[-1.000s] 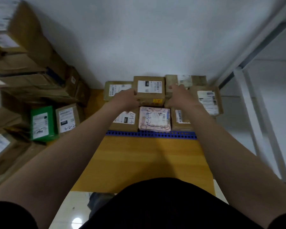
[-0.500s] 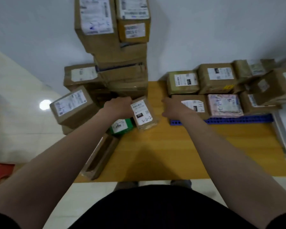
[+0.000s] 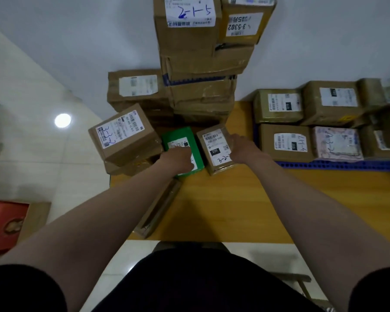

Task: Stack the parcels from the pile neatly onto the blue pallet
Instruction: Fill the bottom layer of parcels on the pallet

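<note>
The pile (image 3: 200, 86) of brown parcels rises against the wall at centre. At its foot lie a green parcel (image 3: 178, 138) and a small brown parcel (image 3: 214, 149) with a white label. My left hand (image 3: 178, 159) rests curled on the green parcel's near end. My right hand (image 3: 243, 149) is curled against the small brown parcel's right edge. To the right, the blue pallet (image 3: 336, 165) carries several parcels in two rows, among them a brown one (image 3: 286, 143) and a pink one (image 3: 337, 143).
A larger labelled box (image 3: 122, 134) sits tilted left of the green parcel. A flat carton (image 3: 160, 210) lies at the left edge of the yellow wooden platform (image 3: 234, 199). A red box (image 3: 5, 224) is on the tiled floor at far left.
My view swung from the pallet to the pile. Both hands left the stacked parcels; the left went onto the green parcel, the right reached the small brown parcel's right edge.
</note>
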